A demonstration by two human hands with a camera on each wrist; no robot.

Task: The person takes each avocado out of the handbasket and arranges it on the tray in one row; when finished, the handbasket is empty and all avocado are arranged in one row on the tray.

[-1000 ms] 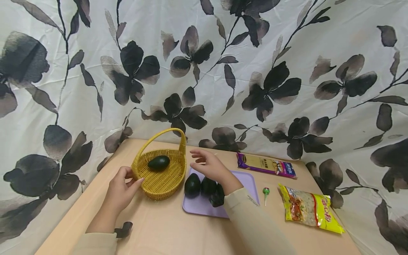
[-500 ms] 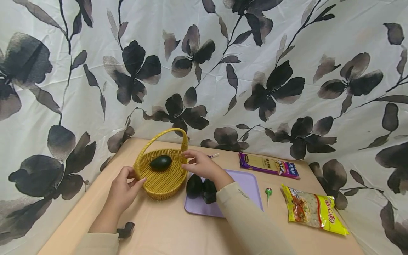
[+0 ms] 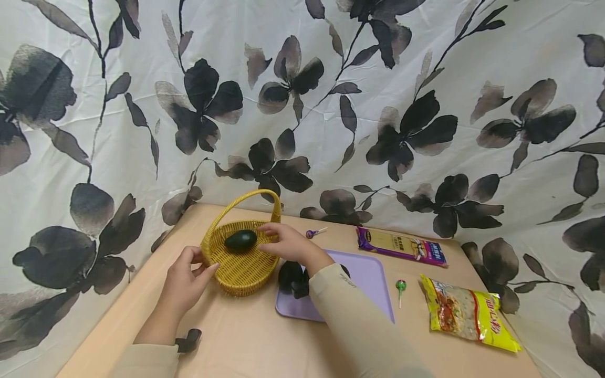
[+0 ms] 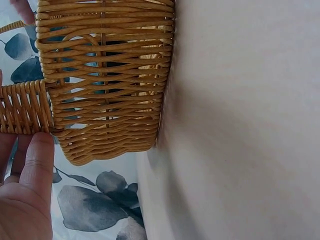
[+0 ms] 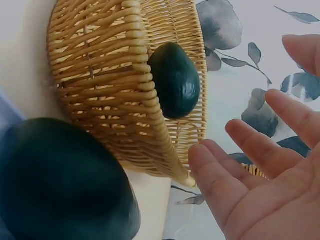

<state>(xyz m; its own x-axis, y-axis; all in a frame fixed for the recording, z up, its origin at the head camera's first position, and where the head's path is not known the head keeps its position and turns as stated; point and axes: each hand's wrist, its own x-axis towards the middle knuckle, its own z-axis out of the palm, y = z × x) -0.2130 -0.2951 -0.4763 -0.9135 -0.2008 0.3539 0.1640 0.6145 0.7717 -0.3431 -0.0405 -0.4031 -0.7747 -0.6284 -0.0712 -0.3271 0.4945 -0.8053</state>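
Observation:
A yellow wicker basket (image 3: 246,273) with a tall arched handle stands upright at the left of the table. One glossy dark green avocado (image 3: 241,241) lies inside it. My left hand (image 3: 186,278) holds the basket's left side, thumb and fingers at the foot of the handle (image 4: 25,107). Over the basket's right rim hovers my right hand (image 3: 290,242), its fingers spread and nothing in them, as the right wrist view (image 5: 270,175) confirms. Another avocado (image 5: 65,180) sits on the purple tray (image 3: 368,283), close beside the basket; my sleeve and wrist camera hide part of the tray.
A purple lollipop (image 3: 310,234) lies behind the tray, and a green lollipop (image 3: 400,285) right of it. Farther right are a purple packet (image 3: 402,245) and a yellow bag (image 3: 468,312). A flower-patterned cloth (image 3: 331,105) hangs along the table's back edge.
My right hand has moved left, from above the tray to over the basket's right rim, uncovering the purple lollipop. My left hand keeps its hold, and the basket stays in place.

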